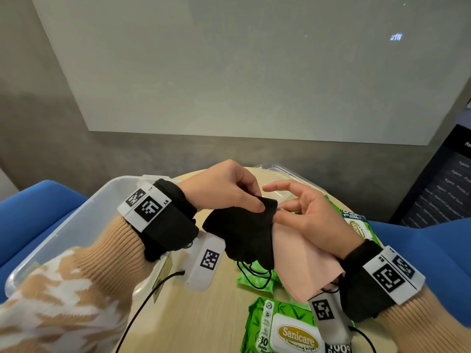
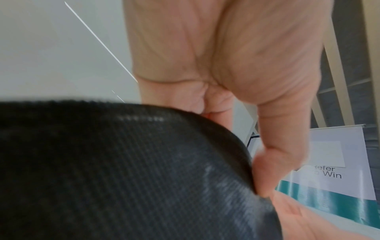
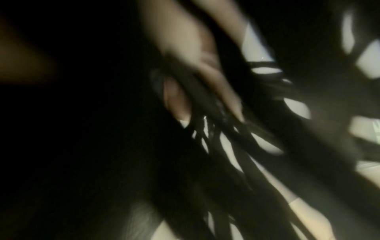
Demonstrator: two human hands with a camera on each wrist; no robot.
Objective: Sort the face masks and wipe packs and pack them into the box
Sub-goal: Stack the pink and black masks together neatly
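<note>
My left hand point(image 1: 260, 203) pinches the top corner of a black face mask point(image 1: 242, 235) between thumb and fingers above the table. Close up in the left wrist view, the black mask point(image 2: 123, 170) fills the lower frame and the thumb point(image 2: 273, 162) presses its edge. My right hand point(image 1: 281, 212) grips a stack of pink masks point(image 1: 300, 258) right beside the black one, with its index finger stretched out. Black ear loops point(image 1: 254, 273) hang below. The right wrist view is dark and blurred, showing fingers point(image 3: 185, 56) among black ear loops point(image 3: 236, 154). The clear plastic box point(image 1: 76, 225) stands at the left.
Green wipe packs lie on the round wooden table point(image 1: 204, 314): one labelled Sanicare point(image 1: 288, 329) at the front, one point(image 1: 254, 281) under the hanging masks, another point(image 1: 356, 225) at the right. The clear lid point(image 1: 280, 171) lies behind the hands. Blue chairs point(image 1: 38, 212) flank the table.
</note>
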